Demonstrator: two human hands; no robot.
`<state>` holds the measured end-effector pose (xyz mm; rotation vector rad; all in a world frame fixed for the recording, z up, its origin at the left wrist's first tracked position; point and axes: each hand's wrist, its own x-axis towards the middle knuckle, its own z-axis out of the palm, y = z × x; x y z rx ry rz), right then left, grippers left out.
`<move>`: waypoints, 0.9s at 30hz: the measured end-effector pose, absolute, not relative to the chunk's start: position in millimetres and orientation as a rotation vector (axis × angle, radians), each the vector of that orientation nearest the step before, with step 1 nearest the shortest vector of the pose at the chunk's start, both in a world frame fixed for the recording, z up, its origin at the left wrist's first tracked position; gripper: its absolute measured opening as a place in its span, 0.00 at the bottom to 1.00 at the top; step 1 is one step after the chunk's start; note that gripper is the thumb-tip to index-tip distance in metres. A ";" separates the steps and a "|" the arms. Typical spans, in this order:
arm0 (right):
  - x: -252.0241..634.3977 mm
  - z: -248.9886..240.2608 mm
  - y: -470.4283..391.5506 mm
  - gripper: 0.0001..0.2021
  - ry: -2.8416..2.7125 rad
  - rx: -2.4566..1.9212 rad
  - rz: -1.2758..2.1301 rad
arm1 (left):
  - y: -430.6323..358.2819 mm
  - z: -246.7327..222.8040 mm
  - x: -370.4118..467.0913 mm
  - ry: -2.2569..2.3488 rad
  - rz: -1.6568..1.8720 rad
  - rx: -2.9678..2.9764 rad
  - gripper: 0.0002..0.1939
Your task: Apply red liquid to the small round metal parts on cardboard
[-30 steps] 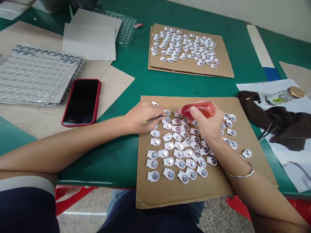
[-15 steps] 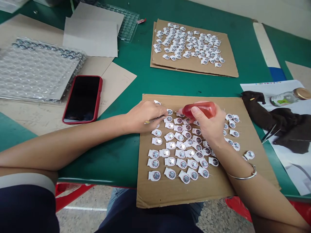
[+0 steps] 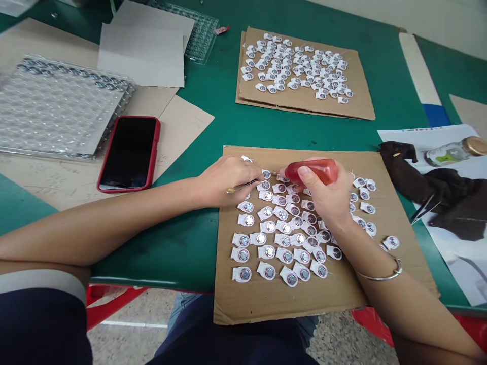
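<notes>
in the head view, the left hand [image 3: 230, 180] is curled around a thin metal tool [image 3: 242, 186], its handle showing across the fingers. the hand is at the upper left part of the near cardboard sheet [image 3: 247, 306], over the left columns of small white tabs [image 3: 241, 275]. the right hand [image 3: 331, 195] grips a red bottle [image 3: 315, 171], which lies on its side in the grasp, thumb on top, with its narrower end towards the left hand. the 2 hands are near each other but apart, and the bottle is above the tabs. what the fingertips of the left hand pinch is too small to tell.

the tabs sit in loose rows on the cardboard, each with a round silvery disc; some near the middle touch or overlap. a silvery bracelet [image 3: 381, 278] circles the right wrist.

beyond, on the green worktop [image 3: 201, 134], the far cardboard stack [image 3: 304, 107] bears many more such tabs, crowded together. to the left, a phone [image 3: 128, 154] in a red case lies on brown paper [image 3: 182, 119], just beside a clear plastic pack [image 3: 57, 111]. to the right, a dark cloth [image 3: 462, 203], silvery tweezers [image 3: 423, 209] and a glass jar [image 3: 449, 153] with a gold lid are around a white paper [image 3: 462, 268].
</notes>
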<state>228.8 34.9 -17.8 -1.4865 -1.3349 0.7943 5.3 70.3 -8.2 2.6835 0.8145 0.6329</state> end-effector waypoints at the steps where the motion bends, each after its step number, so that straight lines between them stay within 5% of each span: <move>1: 229.4 -18.0 34.6 0.18 -1.349 -1.495 0.775 | 70.6 -8.4 5.0 0.786 0.622 2.686 0.08; 27: 228.6 -14.6 24.7 0.15 -1.605 -1.451 0.574 | 72.0 -9.5 5.3 0.787 0.621 2.642 0.07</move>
